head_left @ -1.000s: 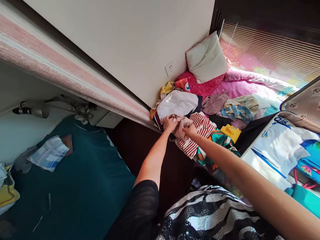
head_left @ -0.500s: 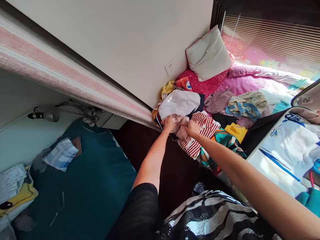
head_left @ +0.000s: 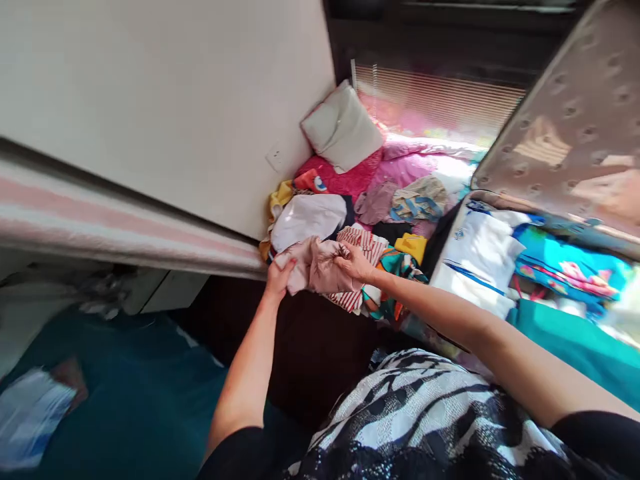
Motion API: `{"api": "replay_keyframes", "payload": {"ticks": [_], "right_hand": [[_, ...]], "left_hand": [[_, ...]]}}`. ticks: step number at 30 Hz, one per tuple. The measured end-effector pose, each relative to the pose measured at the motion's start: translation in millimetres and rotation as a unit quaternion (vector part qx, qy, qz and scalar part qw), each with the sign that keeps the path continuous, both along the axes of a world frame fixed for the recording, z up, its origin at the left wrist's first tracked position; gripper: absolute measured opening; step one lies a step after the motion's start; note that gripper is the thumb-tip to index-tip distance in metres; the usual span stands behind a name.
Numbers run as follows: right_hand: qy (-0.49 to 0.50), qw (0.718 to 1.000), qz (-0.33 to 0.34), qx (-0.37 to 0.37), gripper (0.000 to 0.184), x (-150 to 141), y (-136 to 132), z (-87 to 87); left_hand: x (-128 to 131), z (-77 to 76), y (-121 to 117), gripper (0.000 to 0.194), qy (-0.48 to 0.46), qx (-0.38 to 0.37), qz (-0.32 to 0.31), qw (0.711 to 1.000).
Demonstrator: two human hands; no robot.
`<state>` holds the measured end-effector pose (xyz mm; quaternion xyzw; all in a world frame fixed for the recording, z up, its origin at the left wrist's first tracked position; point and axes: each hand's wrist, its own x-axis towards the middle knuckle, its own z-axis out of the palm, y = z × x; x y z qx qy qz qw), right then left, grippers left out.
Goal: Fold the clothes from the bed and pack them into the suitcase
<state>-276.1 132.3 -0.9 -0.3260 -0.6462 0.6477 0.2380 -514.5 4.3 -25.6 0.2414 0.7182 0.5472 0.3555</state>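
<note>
Pink, thin and softly creased, the piece of clothing (head_left: 325, 263) hangs bunched between two bare hands, above the near edge of a clothes heap. The left hand (head_left: 278, 279) pinches its left end, thumb laid over the fabric and the other fingers mostly hidden beneath. The right hand (head_left: 356, 262) grips the opposite end, its fingers curled together and pinching a fold near some dark, thin markings — print or trim, I cannot tell which.

Just behind the pink cloth lies a smooth white garment (head_left: 310, 220), rounded in outline, with a dark border on its right. A red-and-white striped top (head_left: 370, 243) crumples beside and partly below the right hand. Next to that sit a green-and-orange patterned cloth (head_left: 400, 263) and a small, folded yellow one (head_left: 411, 247). Farther back, a plump, square, pale pillow (head_left: 345, 130) leans against the wall on deep-pink bedding (head_left: 355, 177).

To the right stands an open suitcase, its raised lid (head_left: 575, 107) lined in shiny, dusty-pink fabric with small motifs. Inside lie white shirts (head_left: 483, 247) and a flat teal cloth (head_left: 565, 347). Low in view spreads a black-and-white patterned skirt (head_left: 425, 413) — its dark edging looks lacy.
</note>
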Motion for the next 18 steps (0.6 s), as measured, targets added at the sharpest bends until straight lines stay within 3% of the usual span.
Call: {"api": "replay_keyframes", "payload": {"ticks": [3, 8, 13, 18], "right_hand": [[0.095, 0.993, -0.031, -0.064, 0.033, 58, 5, 25.0], [0.091, 0.976, -0.146, -0.134, 0.043, 192, 1, 55.5], [0.039, 0.94, -0.302, -0.153, 0.047, 333, -13, 66.3], [0.034, 0.898, -0.426, -0.106, 0.049, 459, -17, 74.7]], "left_hand": [[46, 21.7, -7, 0.091, -0.116, 0.035, -0.022, 0.992], [163, 50.4, 11, 0.085, -0.258, 0.003, -0.125, 0.958], [284, 69.5, 57, 0.084, -0.345, -0.001, -0.275, 0.897], [393, 79.5, 112, 0.087, -0.367, 0.013, -0.365, 0.856]]}}
